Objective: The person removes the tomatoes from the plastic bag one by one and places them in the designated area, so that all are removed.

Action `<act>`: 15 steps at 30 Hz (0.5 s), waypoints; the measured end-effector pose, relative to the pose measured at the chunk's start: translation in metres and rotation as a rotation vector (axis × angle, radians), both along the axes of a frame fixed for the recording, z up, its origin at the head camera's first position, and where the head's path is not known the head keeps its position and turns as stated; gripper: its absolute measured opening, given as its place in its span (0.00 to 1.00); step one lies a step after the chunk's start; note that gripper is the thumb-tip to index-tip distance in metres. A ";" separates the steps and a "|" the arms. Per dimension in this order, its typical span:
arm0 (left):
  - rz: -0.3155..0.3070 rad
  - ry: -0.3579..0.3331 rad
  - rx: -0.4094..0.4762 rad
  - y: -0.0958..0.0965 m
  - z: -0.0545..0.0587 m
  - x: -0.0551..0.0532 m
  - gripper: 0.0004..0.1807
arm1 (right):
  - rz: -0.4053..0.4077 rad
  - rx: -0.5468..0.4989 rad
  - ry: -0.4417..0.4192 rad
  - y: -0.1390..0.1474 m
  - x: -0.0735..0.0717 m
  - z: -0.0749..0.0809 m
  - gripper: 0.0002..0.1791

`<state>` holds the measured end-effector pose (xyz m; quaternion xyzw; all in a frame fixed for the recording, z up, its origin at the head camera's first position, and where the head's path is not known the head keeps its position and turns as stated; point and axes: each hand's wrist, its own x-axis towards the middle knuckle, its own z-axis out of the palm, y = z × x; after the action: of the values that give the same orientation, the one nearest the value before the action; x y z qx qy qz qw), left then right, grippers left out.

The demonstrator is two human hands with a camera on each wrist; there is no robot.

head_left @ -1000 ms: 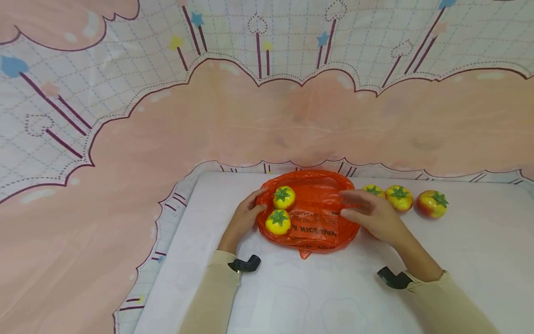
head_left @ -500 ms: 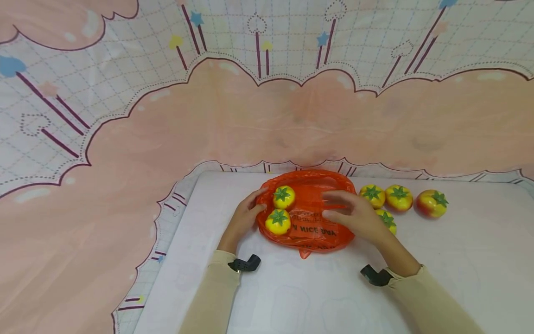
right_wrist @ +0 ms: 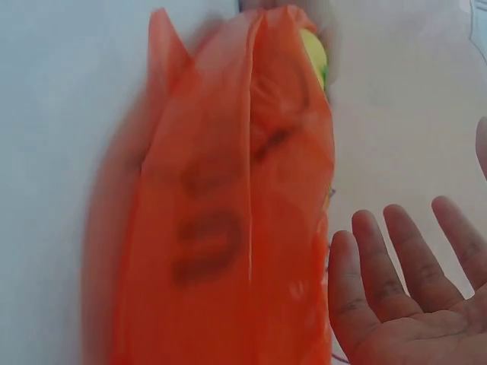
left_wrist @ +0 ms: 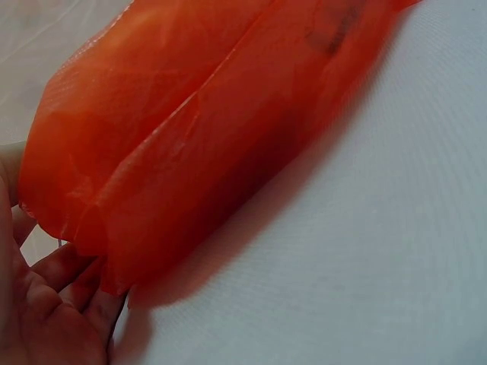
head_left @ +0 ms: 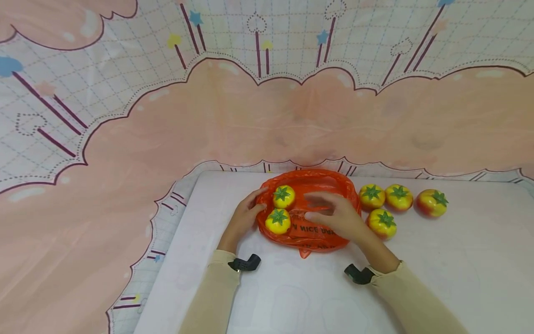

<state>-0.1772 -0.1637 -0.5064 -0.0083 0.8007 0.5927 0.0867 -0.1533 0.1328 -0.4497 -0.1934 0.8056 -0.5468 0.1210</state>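
A red plastic bag [head_left: 308, 185] with dark printed lettering lies spread wide like a bowl on the table. Two yellow fruits with green star-shaped tops, an upper fruit [head_left: 284, 197] and a lower fruit [head_left: 278, 221], sit inside at its left. My left hand [head_left: 244, 214] touches the bag's left rim; in the left wrist view its relaxed fingers [left_wrist: 80, 293] lie against the red plastic. Over the bag's right part hovers my right hand [head_left: 340, 218], with nothing in it. Its spread fingers [right_wrist: 407, 258] show beside the bag in the right wrist view.
To the bag's right, several more yellow-and-red fruits lie on the white table [head_left: 308, 297], among them a near fruit [head_left: 381, 224] and a far-right fruit [head_left: 432, 203]. A patterned cloth [head_left: 267, 120] hangs behind the table.
My right hand has moved left, further over the bag, bringing the fruits at the right into full view. My left hand, the bag and the fruits stay in place.
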 end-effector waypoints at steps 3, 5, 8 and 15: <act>-0.003 0.000 0.005 0.000 0.000 0.000 0.26 | 0.017 -0.019 -0.008 -0.007 0.000 -0.002 0.33; -0.003 -0.002 0.008 0.000 0.001 0.000 0.26 | 0.024 -0.020 -0.011 -0.012 0.000 -0.004 0.33; -0.006 0.002 0.014 0.001 0.002 0.001 0.26 | 0.037 -0.020 -0.002 -0.019 0.000 -0.007 0.33; -0.013 0.020 0.019 0.001 0.002 0.002 0.26 | 0.042 -0.015 -0.016 -0.031 -0.001 -0.012 0.32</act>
<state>-0.1751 -0.1630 -0.5044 0.0037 0.7959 0.5997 0.0828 -0.1544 0.1022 -0.4620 -0.2067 0.7964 -0.5515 0.1373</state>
